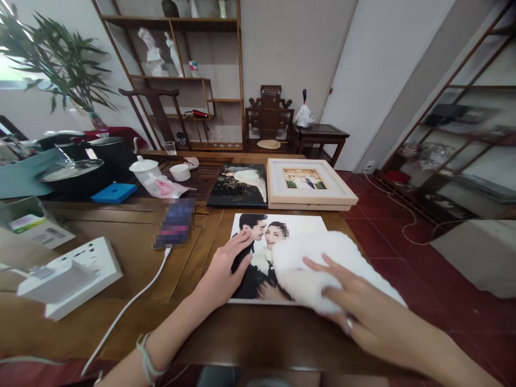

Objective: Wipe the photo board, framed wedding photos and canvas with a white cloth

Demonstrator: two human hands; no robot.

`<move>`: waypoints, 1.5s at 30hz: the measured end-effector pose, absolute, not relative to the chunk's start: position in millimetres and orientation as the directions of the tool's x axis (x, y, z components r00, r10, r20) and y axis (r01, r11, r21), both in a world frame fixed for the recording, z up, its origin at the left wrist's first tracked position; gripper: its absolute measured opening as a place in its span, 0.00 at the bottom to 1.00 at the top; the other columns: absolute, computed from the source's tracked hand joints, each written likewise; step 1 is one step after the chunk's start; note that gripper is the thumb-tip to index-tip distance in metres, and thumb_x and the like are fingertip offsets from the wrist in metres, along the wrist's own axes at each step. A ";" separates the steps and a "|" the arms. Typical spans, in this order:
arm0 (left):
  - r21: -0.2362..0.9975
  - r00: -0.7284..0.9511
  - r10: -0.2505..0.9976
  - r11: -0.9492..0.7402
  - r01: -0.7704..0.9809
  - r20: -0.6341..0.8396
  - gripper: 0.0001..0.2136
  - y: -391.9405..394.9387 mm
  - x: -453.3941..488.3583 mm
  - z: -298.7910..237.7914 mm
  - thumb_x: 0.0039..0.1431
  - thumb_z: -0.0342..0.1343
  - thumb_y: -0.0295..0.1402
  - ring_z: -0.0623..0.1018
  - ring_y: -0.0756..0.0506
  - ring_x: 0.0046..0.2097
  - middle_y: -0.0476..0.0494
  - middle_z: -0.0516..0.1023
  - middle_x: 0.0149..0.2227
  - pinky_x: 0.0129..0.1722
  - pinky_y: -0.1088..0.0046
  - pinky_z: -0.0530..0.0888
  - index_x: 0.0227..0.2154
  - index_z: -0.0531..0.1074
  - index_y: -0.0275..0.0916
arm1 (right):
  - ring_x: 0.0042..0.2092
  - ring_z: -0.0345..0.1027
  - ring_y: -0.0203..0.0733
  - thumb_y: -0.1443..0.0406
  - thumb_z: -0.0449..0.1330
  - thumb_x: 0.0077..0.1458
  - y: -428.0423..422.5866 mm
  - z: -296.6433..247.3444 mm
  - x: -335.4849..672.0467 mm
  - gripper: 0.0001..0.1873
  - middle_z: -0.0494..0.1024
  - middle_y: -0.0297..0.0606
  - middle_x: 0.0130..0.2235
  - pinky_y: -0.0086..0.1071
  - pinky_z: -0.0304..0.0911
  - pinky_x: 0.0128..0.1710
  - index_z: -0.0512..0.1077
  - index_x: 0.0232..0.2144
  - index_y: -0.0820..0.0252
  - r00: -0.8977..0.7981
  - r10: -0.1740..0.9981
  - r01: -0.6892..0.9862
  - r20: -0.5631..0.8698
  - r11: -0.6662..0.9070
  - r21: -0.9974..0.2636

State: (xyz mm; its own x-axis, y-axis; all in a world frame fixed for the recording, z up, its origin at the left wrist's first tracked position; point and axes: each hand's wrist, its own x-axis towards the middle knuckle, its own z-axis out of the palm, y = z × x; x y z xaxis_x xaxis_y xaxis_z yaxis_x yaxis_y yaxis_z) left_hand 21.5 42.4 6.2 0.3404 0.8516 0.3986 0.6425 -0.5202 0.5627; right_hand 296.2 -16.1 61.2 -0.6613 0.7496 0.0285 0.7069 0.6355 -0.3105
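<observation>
Head view, lower centre: my left hand (224, 270) lies open and flat on the left edge of the photo print (258, 228), pinning it to the table (133, 258). My right hand (358, 309), open with fingers spread, presses the white cloth (310, 263) onto the print's right half. I judge light, even strokes best, with a firm left palm.

Soft daylight, warped blurry edges
</observation>
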 end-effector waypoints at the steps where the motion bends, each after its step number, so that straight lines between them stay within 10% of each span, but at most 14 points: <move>1: 0.559 0.345 0.850 -0.523 0.643 0.399 0.17 42.3 21.6 6.3 0.62 0.48 0.32 0.65 0.41 0.60 0.36 0.68 0.58 0.59 0.58 0.64 0.51 0.70 0.34 | 0.63 0.45 0.58 0.73 0.54 0.47 -26.4 66.6 295.2 0.12 0.59 0.43 0.62 0.52 0.57 0.56 0.74 0.32 0.56 -0.692 0.722 0.683 -0.001 0.655 -0.322; 19: 0.547 0.351 0.857 -0.511 0.663 0.377 0.16 42.6 22.1 5.7 0.61 0.48 0.32 0.65 0.41 0.61 0.36 0.67 0.58 0.59 0.56 0.64 0.51 0.69 0.36 | 0.46 0.68 0.53 0.64 0.46 0.61 93.0 48.1 285.8 0.15 0.74 0.48 0.44 0.43 0.62 0.43 0.70 0.43 0.60 -0.611 0.777 0.738 0.151 0.629 -0.245; 34: 0.543 0.357 0.839 -0.539 0.644 0.410 0.16 41.5 22.6 4.5 0.62 0.48 0.31 0.65 0.41 0.61 0.36 0.67 0.58 0.58 0.55 0.65 0.52 0.69 0.37 | 0.63 0.49 0.52 0.69 0.57 0.49 -38.2 74.2 264.0 0.14 0.65 0.44 0.59 0.52 0.42 0.62 0.75 0.39 0.57 -0.829 0.559 0.518 -0.013 0.761 -0.391; 45: 0.555 0.361 0.843 -0.535 0.638 0.398 0.17 42.6 22.7 5.0 0.62 0.48 0.32 0.65 0.40 0.61 0.34 0.67 0.58 0.59 0.56 0.64 0.51 0.70 0.33 | 0.53 0.63 0.55 0.62 0.49 0.61 41.0 60.0 268.5 0.13 0.77 0.43 0.42 0.45 0.60 0.49 0.73 0.37 0.57 -0.672 0.736 0.676 0.081 0.654 -0.340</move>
